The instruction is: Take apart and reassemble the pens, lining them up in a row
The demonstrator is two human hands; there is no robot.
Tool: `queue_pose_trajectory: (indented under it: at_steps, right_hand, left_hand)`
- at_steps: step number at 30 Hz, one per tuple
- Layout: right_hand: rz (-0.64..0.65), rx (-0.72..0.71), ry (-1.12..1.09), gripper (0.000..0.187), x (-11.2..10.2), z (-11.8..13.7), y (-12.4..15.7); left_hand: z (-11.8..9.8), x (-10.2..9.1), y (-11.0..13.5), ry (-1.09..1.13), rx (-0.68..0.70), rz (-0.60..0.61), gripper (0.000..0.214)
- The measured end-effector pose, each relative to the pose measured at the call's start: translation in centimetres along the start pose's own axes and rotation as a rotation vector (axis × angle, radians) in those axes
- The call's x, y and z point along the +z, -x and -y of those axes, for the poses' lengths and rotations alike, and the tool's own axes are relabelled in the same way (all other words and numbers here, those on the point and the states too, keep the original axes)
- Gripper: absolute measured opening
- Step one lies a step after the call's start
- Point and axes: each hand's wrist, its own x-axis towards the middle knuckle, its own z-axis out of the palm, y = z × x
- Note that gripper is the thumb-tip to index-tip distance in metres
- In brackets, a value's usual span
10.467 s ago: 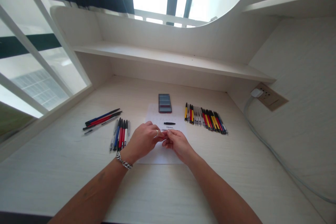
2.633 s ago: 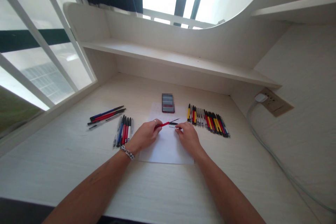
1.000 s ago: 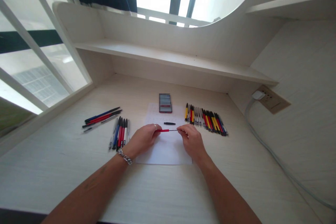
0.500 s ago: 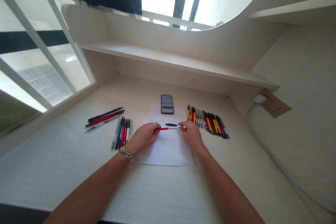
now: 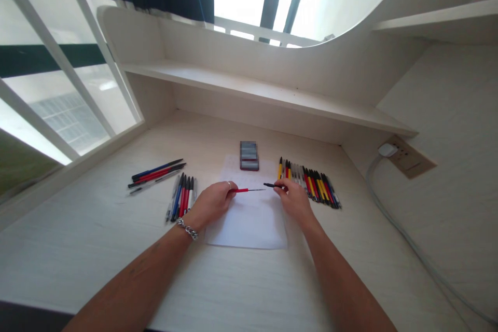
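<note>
My left hand is closed around a red pen barrel, with a thin refill sticking out of its right end. My right hand pinches a short black pen part, which points left. It is held just right of the refill's tip, apart from it. Both hands are above a white sheet of paper. Beside my left hand lies a row of pens in blue, red and white.
A phone-like device with a blurred screen sits at the paper's top. More pens lie at far left, and a long row of pens at right. A shelf crosses the back; a cable hangs from the wall socket.
The black pen part lay on the paper; my right hand has picked it up and shifted slightly right, away from the refill's tip. My left hand stays on the red barrel.
</note>
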Motion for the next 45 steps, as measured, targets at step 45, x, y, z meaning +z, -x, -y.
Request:
queue_pose_trajectory:
  at_steps: [45]
  right_hand:
    - [-0.047, -0.175, -0.104, 0.014, -0.3, 1.3, 3.5]
  left_hand:
    - [-0.8, 0.6, 0.3, 0.007, 0.087, 0.043, 0.023]
